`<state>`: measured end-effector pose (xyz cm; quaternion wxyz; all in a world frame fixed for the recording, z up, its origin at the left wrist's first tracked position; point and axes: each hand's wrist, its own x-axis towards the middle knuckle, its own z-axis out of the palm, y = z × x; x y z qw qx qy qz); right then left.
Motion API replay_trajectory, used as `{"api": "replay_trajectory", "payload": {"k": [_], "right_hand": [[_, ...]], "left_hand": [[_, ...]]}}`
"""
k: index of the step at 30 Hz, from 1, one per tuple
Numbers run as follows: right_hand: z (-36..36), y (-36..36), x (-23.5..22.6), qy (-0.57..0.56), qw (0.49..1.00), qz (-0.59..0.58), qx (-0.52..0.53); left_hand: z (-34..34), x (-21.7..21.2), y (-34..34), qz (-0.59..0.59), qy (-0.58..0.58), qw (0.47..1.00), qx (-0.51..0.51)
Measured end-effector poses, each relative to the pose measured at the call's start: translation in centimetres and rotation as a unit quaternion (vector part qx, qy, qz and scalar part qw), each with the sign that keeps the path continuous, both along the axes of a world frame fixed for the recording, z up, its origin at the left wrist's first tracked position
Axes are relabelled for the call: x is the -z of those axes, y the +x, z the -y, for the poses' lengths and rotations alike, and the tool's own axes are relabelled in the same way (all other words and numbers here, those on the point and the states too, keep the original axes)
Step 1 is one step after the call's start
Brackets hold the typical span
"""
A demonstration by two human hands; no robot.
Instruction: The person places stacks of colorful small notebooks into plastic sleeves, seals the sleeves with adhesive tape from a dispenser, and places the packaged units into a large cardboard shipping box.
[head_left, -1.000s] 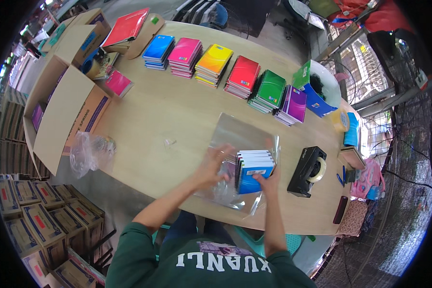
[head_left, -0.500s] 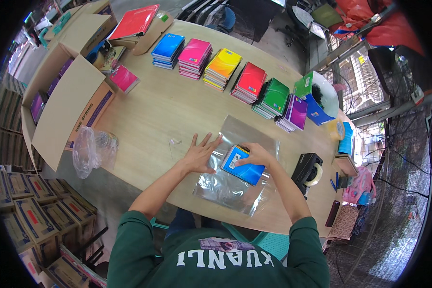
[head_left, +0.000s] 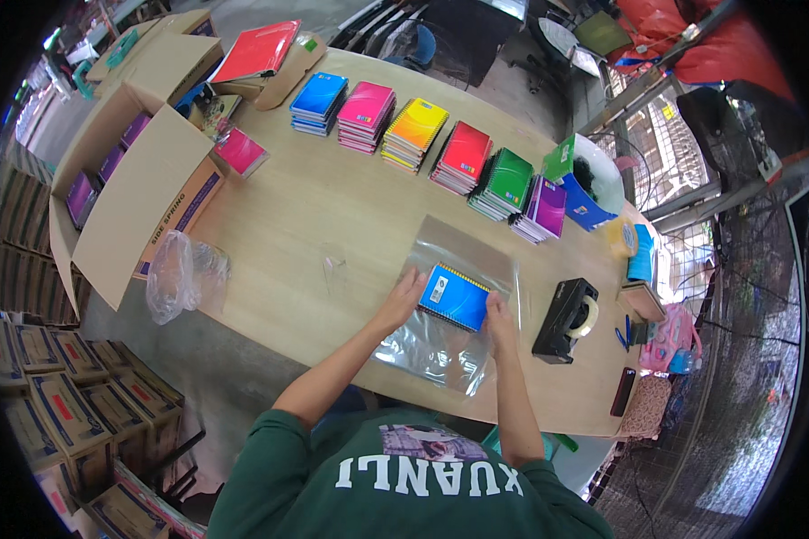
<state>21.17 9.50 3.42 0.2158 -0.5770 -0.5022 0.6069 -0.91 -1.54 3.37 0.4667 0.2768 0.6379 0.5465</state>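
Note:
A blue spiral notebook [head_left: 458, 298], with a white label on its cover, lies on a clear plastic sheet or bag [head_left: 436, 361] near the table's front edge. A thin yellow edge shows along its far spiral side, so another notebook may lie beneath. My left hand [head_left: 403, 301] grips its left end, fingers close together. At the right end my right hand [head_left: 501, 321] holds it with thumb and fingers bent round the corner. Between them the two hands keep the notebook level over the plastic.
Stacks of spiral notebooks, including a red one [head_left: 463, 154], curve across the far side. A black tape dispenser [head_left: 566, 322] stands right of the plastic. On the left are an open carton [head_left: 144, 211] and a crumpled plastic bag [head_left: 178, 278]. A phone [head_left: 622, 392] lies at the right edge.
My right hand has moved from the notebook's top to its right end. My left hand has left the plastic and closed on the left end. The notebook has turned slightly and shifted away from me.

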Motion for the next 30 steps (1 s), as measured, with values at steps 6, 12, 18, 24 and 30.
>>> {"api": "replay_trajectory", "payload": {"k": [6, 12, 18, 24, 30], "right_hand": [[0.3, 0.2, 1.3, -0.055, 0.994, -0.076, 0.046], [3.9, 0.3, -0.8, -0.071, 0.991, -0.073, 0.081], [3.5, 1.4, 0.0, -0.034, 0.997, -0.037, 0.060], [4.5, -0.6, -1.4, -0.002, 0.999, 0.028, 0.022], [6.9, 5.9, 4.7, 0.031, 0.980, -0.056, 0.187]], "left_hand": [[-0.6, -2.7, 0.7, 0.107, 0.025, 0.989, 0.096], [3.2, 2.5, 1.3, -0.250, 0.004, 0.966, 0.064], [2.3, 3.8, 2.0, -0.211, 0.008, 0.976, 0.055], [3.7, 6.1, 1.0, -0.296, 0.025, 0.953, 0.055], [8.4, 1.9, 0.7, -0.351, 0.157, 0.915, 0.119]]}}
